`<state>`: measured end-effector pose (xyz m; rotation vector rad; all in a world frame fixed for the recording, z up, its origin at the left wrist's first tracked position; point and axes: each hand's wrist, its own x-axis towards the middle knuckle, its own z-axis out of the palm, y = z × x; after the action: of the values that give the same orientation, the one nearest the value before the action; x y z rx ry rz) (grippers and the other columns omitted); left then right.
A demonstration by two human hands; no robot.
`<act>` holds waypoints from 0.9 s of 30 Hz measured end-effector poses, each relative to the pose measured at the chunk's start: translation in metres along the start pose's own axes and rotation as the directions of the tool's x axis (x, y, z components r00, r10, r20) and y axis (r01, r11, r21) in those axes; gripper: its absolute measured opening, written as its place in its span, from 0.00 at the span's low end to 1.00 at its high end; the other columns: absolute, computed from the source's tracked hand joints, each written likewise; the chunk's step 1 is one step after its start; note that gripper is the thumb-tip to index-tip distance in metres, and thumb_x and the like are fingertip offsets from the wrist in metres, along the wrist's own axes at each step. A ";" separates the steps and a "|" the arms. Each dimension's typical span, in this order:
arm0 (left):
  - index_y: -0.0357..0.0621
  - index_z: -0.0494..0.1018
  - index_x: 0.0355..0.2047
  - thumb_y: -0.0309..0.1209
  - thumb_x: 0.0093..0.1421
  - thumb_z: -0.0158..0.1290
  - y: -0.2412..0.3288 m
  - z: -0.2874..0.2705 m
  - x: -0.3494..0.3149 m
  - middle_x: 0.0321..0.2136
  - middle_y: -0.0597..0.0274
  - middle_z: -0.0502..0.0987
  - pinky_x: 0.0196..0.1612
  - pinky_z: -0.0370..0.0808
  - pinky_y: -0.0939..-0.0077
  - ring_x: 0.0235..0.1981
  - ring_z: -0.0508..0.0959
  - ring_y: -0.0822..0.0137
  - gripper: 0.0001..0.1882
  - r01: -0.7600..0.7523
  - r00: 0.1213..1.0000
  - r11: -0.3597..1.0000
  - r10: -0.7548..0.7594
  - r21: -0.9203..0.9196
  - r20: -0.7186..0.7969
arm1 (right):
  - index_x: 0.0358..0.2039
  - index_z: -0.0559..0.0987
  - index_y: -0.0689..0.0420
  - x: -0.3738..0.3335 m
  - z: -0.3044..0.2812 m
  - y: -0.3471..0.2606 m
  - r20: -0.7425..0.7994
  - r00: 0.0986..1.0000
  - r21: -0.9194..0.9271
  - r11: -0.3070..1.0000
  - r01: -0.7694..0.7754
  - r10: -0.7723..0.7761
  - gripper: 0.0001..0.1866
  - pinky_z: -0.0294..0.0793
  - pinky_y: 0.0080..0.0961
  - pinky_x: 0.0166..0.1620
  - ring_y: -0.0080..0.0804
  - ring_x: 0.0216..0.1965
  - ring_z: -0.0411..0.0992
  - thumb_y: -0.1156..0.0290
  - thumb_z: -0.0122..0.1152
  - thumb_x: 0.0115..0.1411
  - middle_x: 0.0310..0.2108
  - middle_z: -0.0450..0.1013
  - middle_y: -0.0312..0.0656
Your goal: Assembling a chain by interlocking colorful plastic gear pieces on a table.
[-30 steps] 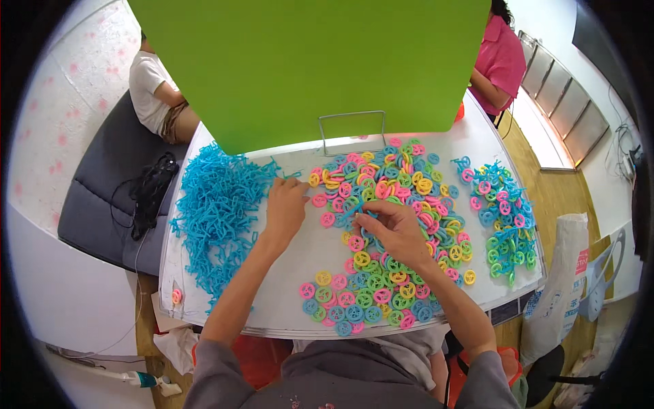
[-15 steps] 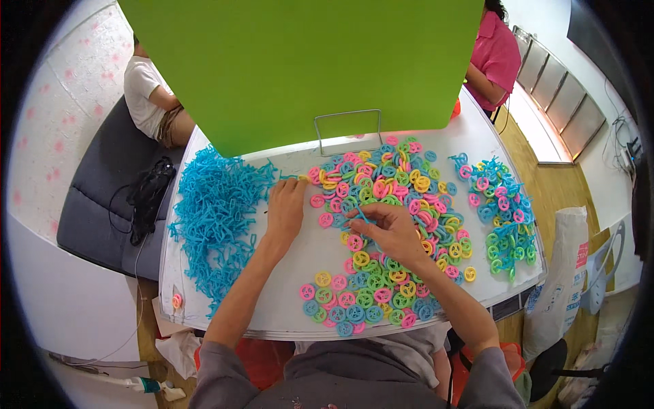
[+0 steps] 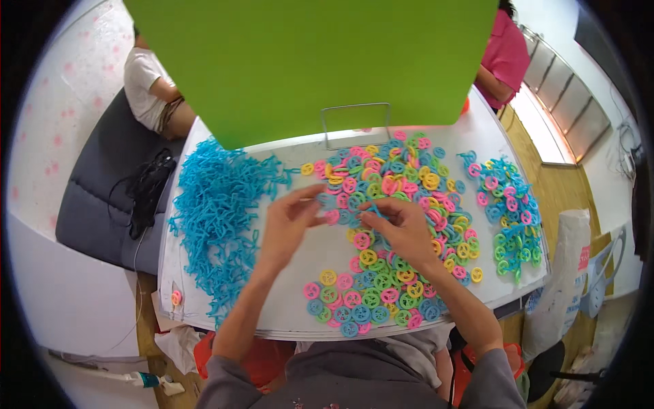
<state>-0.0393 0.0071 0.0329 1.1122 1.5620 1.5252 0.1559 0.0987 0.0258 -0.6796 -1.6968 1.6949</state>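
Note:
My left hand (image 3: 289,225) is over the middle of the table, at the left edge of the wheel pile. Its thumb and fingers are curved but apart, next to a blurred light-blue wheel (image 3: 329,202); any grip on it is unclear. Above the pile, my right hand (image 3: 403,225) pinches a small blue plastic piece (image 3: 374,210) between thumb and forefinger. Small spoked wheels (image 3: 380,281) in pink, yellow, green and blue spread beneath and around this hand. A heap of thin blue forked plastic pieces (image 3: 214,198) lies left of my left hand.
At the table's right side lies a heap of blue pieces with wheels (image 3: 511,211). A large green panel (image 3: 313,61) stands across the back, a wire stand (image 3: 355,106) before it. People sit beyond at left and right. A white sack (image 3: 560,276) stands off the right edge.
My left hand has drawn back from the far left edge of the wheel pile and turned, its fingers now toward my right hand. The right hand keeps its pinch. The view has shifted slightly.

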 end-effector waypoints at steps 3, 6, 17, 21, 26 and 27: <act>0.35 0.71 0.49 0.22 0.60 0.49 0.000 0.017 -0.012 0.46 0.58 0.73 0.47 0.78 0.71 0.43 0.76 0.68 0.16 0.017 0.990 0.995 -0.003 -0.101 0.138 | 0.40 0.78 0.65 -0.002 -0.001 0.005 -0.061 0.998 0.048 0.999 -0.002 0.005 0.11 0.75 0.17 0.38 0.22 0.34 0.75 0.75 0.60 0.58 0.32 0.77 0.41; 0.36 0.71 0.49 0.24 0.62 0.49 0.005 0.020 -0.018 0.45 0.59 0.73 0.47 0.78 0.71 0.43 0.76 0.68 0.15 0.097 0.990 0.978 -0.076 -0.184 0.117 | 0.40 0.78 0.65 0.001 0.003 0.006 -0.069 0.997 -0.093 0.996 0.012 -0.019 0.10 0.74 0.17 0.37 0.21 0.33 0.75 0.76 0.60 0.58 0.32 0.77 0.40; 0.34 0.70 0.44 0.25 0.62 0.49 -0.006 0.029 -0.019 0.42 0.59 0.73 0.44 0.79 0.74 0.40 0.77 0.70 0.11 0.039 0.994 0.982 -0.020 -0.187 0.105 | 0.40 0.78 0.64 -0.002 0.007 0.009 -0.070 0.996 0.009 0.999 -0.048 0.049 0.10 0.75 0.18 0.38 0.20 0.33 0.74 0.76 0.60 0.58 0.33 0.77 0.41; 0.34 0.70 0.44 0.26 0.62 0.50 -0.003 0.029 -0.022 0.41 0.59 0.73 0.44 0.79 0.74 0.40 0.77 0.71 0.12 0.079 0.994 0.967 -0.059 -0.242 0.091 | 0.40 0.78 0.64 -0.001 0.009 0.011 -0.043 0.999 -0.007 1.000 0.007 -0.007 0.10 0.75 0.17 0.37 0.21 0.33 0.74 0.76 0.60 0.58 0.33 0.77 0.41; 0.34 0.70 0.44 0.27 0.62 0.51 0.002 0.028 -0.024 0.41 0.59 0.73 0.45 0.79 0.73 0.41 0.77 0.70 0.12 0.109 0.993 0.967 -0.094 -0.229 0.075 | 0.40 0.78 0.63 -0.003 0.009 0.013 -0.036 0.998 -0.055 0.997 -0.049 0.047 0.10 0.74 0.16 0.36 0.20 0.34 0.74 0.74 0.60 0.58 0.33 0.77 0.39; 0.34 0.70 0.45 0.26 0.62 0.51 0.001 0.028 -0.024 0.42 0.58 0.73 0.46 0.78 0.73 0.41 0.76 0.69 0.13 0.101 0.993 0.964 -0.083 -0.244 0.082 | 0.40 0.78 0.63 -0.003 0.008 0.014 -0.038 0.998 -0.055 0.997 -0.050 0.048 0.10 0.74 0.16 0.36 0.20 0.34 0.74 0.74 0.60 0.58 0.33 0.77 0.39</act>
<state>-0.0042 -0.0030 0.0296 0.9282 1.3147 1.5521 0.1505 0.0918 0.0121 -0.7797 -1.7199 1.6636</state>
